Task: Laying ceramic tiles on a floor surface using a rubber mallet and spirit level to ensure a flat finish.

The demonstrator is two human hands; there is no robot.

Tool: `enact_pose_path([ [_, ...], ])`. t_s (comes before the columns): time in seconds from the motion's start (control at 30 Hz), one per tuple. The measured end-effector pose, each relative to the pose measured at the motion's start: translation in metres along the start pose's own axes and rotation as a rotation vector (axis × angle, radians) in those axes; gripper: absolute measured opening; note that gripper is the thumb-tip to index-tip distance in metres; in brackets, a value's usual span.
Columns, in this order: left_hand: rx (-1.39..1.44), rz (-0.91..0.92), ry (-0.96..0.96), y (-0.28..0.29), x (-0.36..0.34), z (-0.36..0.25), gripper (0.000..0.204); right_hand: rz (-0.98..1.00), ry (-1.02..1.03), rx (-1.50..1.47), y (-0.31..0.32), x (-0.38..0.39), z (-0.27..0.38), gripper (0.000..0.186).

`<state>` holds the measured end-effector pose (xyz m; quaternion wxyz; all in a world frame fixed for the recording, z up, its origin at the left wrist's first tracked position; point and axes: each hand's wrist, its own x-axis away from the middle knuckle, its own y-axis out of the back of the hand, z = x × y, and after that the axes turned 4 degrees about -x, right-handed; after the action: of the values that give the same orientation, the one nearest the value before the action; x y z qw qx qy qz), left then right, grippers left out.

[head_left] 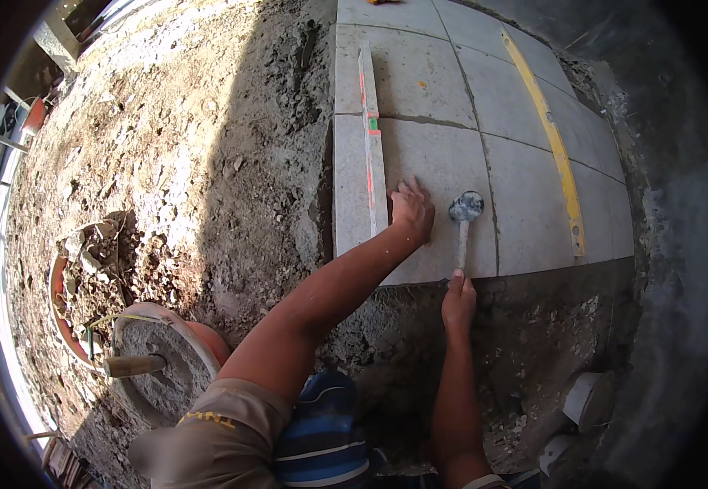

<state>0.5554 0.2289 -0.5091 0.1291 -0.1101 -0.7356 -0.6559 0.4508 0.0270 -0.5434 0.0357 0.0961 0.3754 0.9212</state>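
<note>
My right hand [458, 303] is wrapped around the pale handle of a rubber mallet [466, 205], whose dark, whitish-smeared head is over a light grey floor tile [443, 163]. On the same tile rests my left hand [412, 210], fingers apart and holding nothing. Just left of it, a long whitish spirit level [373, 163] with red marks and a green vial lies along the tiles' left side. Part of the level's near end is hidden by my left forearm.
A yellow straight bar [551, 134] lies across the tiles on the right. At lower left, a bucket of grey mortar [158, 359] holds a wooden-handled tool [135, 365], beside an orange-rimmed basin [59, 301] with rubble. Rough soil [166, 163] borders the tiles. Round pale containers [587, 401] stand lower right.
</note>
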Motion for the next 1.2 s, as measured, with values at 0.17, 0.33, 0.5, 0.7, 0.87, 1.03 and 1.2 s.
enact_pose_path([
  [0.17, -0.029, -0.091, 0.005, 0.001, 0.009, 0.006, 0.119, 0.014, -0.011, -0.040, 0.001, 0.000, 0.002, 0.056],
  [0.33, 0.770, -0.718, -0.141, 0.047, 0.039, 0.041, 0.043, 0.008, -0.040, -0.042, 0.009, -0.005, 0.000, 0.057],
  [0.5, 0.517, -0.730, 0.266, 0.013, 0.016, 0.153, 0.045, -0.011, -0.011, -0.097, -0.003, -0.013, -0.018, 0.059],
  [0.7, 0.179, -0.216, 0.067, -0.011, 0.007, 0.188, 0.087, 0.172, -0.298, -0.379, -0.014, -0.021, 0.044, 0.055],
  [0.87, 0.081, -0.200, 0.059, -0.003, -0.001, 0.176, 0.095, 0.086, -0.018, -0.526, -0.037, -0.037, 0.079, 0.055],
  [1.03, 0.076, -0.229, 0.037, -0.001, -0.002, 0.174, 0.097, -0.046, 0.276, -0.328, -0.059, -0.059, 0.098, 0.057],
  [1.2, 0.056, -0.259, 0.079, -0.006, 0.000, 0.171, 0.095, 0.071, 0.203, 0.112, -0.072, -0.078, 0.105, 0.063],
])
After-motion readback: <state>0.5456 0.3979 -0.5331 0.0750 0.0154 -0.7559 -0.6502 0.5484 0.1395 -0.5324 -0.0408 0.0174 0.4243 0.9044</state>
